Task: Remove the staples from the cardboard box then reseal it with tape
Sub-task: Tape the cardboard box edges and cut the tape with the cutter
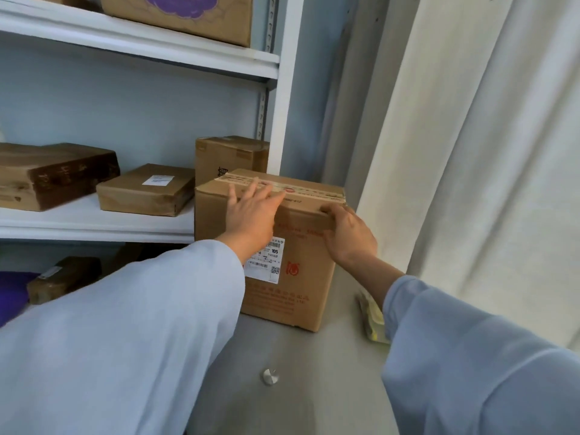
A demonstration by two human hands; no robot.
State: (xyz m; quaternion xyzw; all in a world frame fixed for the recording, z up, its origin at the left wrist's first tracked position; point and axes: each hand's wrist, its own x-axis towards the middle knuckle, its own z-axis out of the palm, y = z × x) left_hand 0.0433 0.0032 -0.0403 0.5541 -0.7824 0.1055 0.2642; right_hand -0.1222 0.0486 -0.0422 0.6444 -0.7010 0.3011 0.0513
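A brown cardboard box (301, 277) stands on the grey floor beside the white shelf unit, with red print and a white shipping label (266, 262) on its front. A strip of tape (310, 191) runs along its closed top. My left hand (251, 211) lies flat on the top near the front left edge, fingers straight. My right hand (348, 230) grips the top front edge toward the right corner, fingers curled over it. No staples are visible from here.
The white shelf (94, 221) to the left carries several brown parcels, one (230, 155) right behind the box. A pale curtain (470, 152) hangs on the right. A small metal disc (270, 376) and a yellowish object (373, 318) lie on the floor.
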